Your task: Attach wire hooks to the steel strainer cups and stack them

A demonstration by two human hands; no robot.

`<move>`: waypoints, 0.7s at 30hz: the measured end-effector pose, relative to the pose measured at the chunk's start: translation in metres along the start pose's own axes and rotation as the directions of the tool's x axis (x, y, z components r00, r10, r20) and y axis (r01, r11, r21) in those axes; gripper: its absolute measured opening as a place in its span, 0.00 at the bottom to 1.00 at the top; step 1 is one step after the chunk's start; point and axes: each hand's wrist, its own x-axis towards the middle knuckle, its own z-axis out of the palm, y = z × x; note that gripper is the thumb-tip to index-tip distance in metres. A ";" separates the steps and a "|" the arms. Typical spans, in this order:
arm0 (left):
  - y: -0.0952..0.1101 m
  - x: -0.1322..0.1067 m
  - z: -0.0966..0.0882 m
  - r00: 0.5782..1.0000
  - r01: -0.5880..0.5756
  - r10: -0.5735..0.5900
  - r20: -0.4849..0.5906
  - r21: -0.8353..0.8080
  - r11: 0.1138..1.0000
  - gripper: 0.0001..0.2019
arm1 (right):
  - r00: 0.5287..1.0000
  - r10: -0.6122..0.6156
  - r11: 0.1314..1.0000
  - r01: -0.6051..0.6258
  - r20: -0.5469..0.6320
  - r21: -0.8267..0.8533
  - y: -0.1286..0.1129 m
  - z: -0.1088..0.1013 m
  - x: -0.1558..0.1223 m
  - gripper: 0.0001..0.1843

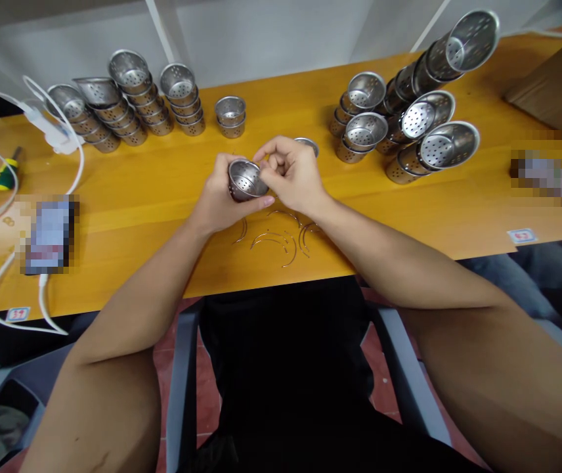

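My left hand (222,200) is wrapped around a small perforated steel cup (245,179), holding it above the wooden table (153,190) with its mouth towards me. My right hand (291,172) is closed in a pinch at the cup's rim; what it pinches is too small to make out. Several curved wire pieces (281,236) lie on the table just below both hands. Another steel cup (307,142) shows partly behind my right hand.
Stacks of perforated steel cups (133,98) stand at the back left, and longer tilted stacks (419,118) at the back right. A white cable (39,131), a screwdriver (5,172) and a blurred-out phone (49,233) lie at the left. A cardboard box (557,79) is at the far right.
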 end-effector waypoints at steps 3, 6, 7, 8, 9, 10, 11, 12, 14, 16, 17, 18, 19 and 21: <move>0.001 0.000 0.001 1.000 -0.003 0.003 -0.017 0.024 1.000 0.53 | 1.000 -0.002 1.000 0.002 0.000 0.023 -0.004 0.001 0.000 0.13; 0.002 0.001 0.001 1.000 -0.030 0.030 -0.007 0.025 0.999 0.53 | 1.000 0.012 1.000 -0.012 0.002 0.020 -0.008 0.004 0.001 0.13; 0.002 0.001 0.001 1.000 -0.025 0.025 -0.002 0.018 1.000 0.53 | 1.000 0.018 1.000 -0.018 0.007 0.021 -0.010 0.004 0.001 0.13; 0.003 0.002 0.000 1.000 -0.012 0.012 0.002 0.006 1.000 0.52 | 1.000 0.021 0.999 -0.021 0.014 0.030 -0.012 0.003 0.001 0.13; 0.002 0.002 0.000 1.000 0.007 -0.007 0.008 -0.013 1.000 0.52 | 0.999 0.025 0.998 -0.026 0.030 0.048 -0.014 0.001 0.001 0.14; 0.002 0.002 -0.001 1.000 0.027 -0.026 0.017 -0.039 0.999 0.51 | 0.998 0.028 0.997 -0.033 0.057 0.075 -0.015 -0.002 0.001 0.16; 0.000 0.002 -0.001 0.999 0.043 -0.041 0.025 -0.073 0.996 0.50 | 0.995 0.032 0.993 -0.043 0.097 0.106 -0.017 -0.006 0.001 0.19; -0.001 0.002 0.000 0.998 0.058 -0.054 0.034 -0.111 0.992 0.49 | 0.988 0.036 0.989 -0.057 0.149 0.140 -0.018 -0.011 0.002 0.22; -0.004 0.000 0.001 0.995 0.097 -0.089 0.050 -0.192 0.977 0.46 | 0.965 0.035 0.976 -0.089 0.259 0.201 -0.019 -0.020 0.003 0.31; -0.006 -0.001 0.002 0.989 0.148 -0.137 0.061 -0.258 0.955 0.45 | 0.942 0.033 0.964 -0.119 0.335 0.240 -0.020 -0.027 0.005 0.37; -0.006 -0.001 0.003 0.985 0.172 -0.159 0.069 -0.282 0.944 0.45 | 0.935 0.036 0.959 -0.132 0.353 0.251 -0.020 -0.028 0.006 0.39; -0.006 -0.001 0.004 0.982 0.188 -0.174 0.076 -0.296 0.936 0.45 | 0.932 0.040 0.956 -0.141 0.360 0.259 -0.021 -0.029 0.006 0.40; -0.007 -0.001 0.004 0.981 0.193 -0.177 0.081 -0.298 0.935 0.45 | 0.933 0.044 0.953 -0.147 0.358 0.265 -0.021 -0.029 0.006 0.41; -0.009 -0.001 0.004 0.986 0.162 -0.145 0.082 -0.269 0.949 0.47 | 0.940 0.048 0.951 -0.146 0.337 0.274 -0.020 -0.027 0.007 0.41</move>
